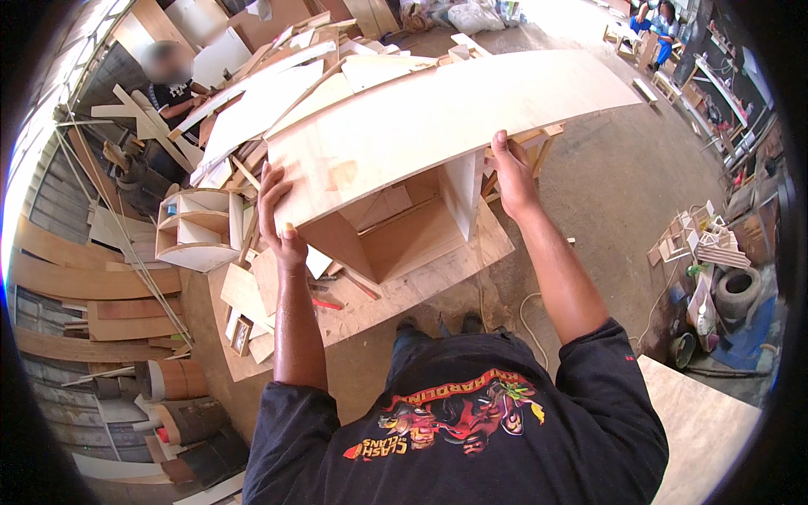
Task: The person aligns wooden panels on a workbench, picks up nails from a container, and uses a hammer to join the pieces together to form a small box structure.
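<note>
A long pale plywood panel (438,109) lies across the top of an open wooden box frame (418,237), reaching well past it to the right. My left hand (278,210) grips the panel's left end, with the thumb at the near corner and the fingers along the short edge. Further right, my right hand (512,172) holds the near edge, thumb up on the panel; its other fingers are mostly hidden underneath. The box rests on a plywood worktable (370,324), its open side facing me.
Wood offcuts (236,295) and a red-handled tool (326,304) lie on the worktable's left part. A small shelf unit (200,229) stands left of it. Piled boards (278,76) fill the far side, near a seated person (172,93). A cable (526,316) crosses the floor.
</note>
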Action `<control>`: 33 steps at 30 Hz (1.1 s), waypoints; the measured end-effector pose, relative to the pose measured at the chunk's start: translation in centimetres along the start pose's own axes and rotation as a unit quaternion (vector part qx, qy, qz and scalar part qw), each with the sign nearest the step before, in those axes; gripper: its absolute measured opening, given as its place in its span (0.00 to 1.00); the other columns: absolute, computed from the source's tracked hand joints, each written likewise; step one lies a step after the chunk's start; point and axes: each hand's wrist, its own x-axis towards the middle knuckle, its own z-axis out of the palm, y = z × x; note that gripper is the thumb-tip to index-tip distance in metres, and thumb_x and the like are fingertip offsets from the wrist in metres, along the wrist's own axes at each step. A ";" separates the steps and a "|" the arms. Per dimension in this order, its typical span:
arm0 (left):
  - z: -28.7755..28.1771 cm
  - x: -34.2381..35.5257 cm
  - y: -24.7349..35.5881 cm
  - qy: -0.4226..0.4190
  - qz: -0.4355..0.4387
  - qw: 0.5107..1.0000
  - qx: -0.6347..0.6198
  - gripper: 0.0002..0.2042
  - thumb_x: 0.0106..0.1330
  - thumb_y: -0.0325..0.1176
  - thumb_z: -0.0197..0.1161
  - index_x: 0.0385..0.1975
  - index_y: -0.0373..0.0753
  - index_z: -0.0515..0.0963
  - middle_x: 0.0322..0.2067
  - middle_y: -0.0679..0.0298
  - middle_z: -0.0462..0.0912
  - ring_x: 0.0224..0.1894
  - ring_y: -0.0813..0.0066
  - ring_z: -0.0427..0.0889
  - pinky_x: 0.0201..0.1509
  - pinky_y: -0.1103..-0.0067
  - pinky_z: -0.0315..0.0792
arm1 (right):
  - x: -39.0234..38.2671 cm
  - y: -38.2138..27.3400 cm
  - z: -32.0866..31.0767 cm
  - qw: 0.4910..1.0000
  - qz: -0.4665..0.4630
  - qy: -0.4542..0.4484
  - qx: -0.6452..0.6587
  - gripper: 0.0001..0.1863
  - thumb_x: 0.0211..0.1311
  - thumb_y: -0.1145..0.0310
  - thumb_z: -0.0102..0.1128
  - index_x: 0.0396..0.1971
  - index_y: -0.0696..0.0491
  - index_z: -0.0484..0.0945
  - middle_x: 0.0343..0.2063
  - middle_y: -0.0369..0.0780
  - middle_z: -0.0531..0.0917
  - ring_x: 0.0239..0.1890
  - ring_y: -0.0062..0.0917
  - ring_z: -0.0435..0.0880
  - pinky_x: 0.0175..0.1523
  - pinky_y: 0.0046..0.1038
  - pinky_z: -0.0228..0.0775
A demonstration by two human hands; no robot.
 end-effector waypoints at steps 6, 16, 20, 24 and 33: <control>-0.5 -0.3 -0.5 0.015 -0.006 1.000 -0.007 0.45 0.66 0.76 0.46 0.48 0.28 0.79 0.60 0.43 0.76 0.73 0.41 0.63 0.75 0.48 0.52 | 0.6 -0.8 1.0 1.000 0.000 -0.005 -0.007 0.36 0.74 0.40 0.54 0.56 0.62 0.75 0.53 0.40 0.77 0.56 0.23 0.72 0.61 0.31 0.67; -1.4 0.0 -2.2 0.036 -0.016 0.999 -0.023 0.45 0.67 0.75 0.47 0.49 0.28 0.78 0.60 0.42 0.75 0.73 0.41 0.62 0.76 0.48 0.51 | 0.4 -3.5 3.7 0.998 -0.066 -0.003 -0.019 0.26 0.77 0.42 0.50 0.28 0.50 0.70 0.29 0.28 0.65 0.35 0.17 0.61 0.42 0.26 0.58; -1.5 0.2 -1.7 0.033 -0.019 0.999 -0.021 0.45 0.67 0.75 0.46 0.48 0.28 0.78 0.60 0.41 0.75 0.74 0.41 0.61 0.76 0.49 0.51 | 1.2 -2.0 2.6 1.000 0.003 -0.014 -0.011 0.37 0.73 0.39 0.54 0.57 0.64 0.70 0.55 0.42 0.75 0.59 0.24 0.72 0.63 0.32 0.66; -1.5 -0.1 -1.6 0.036 -0.022 0.999 -0.021 0.45 0.67 0.75 0.45 0.48 0.28 0.78 0.60 0.41 0.75 0.74 0.41 0.61 0.76 0.48 0.51 | 0.4 -2.7 2.8 0.999 -0.013 -0.016 -0.036 0.37 0.76 0.41 0.51 0.61 0.65 0.68 0.57 0.43 0.74 0.60 0.26 0.72 0.65 0.36 0.65; -1.6 -0.9 -1.8 0.048 -0.019 0.999 -0.013 0.45 0.66 0.76 0.44 0.48 0.30 0.78 0.60 0.41 0.75 0.73 0.40 0.61 0.76 0.46 0.50 | 0.7 -1.2 1.4 0.998 -0.013 -0.036 -0.058 0.32 0.77 0.43 0.50 0.58 0.61 0.68 0.53 0.40 0.74 0.57 0.25 0.72 0.66 0.39 0.65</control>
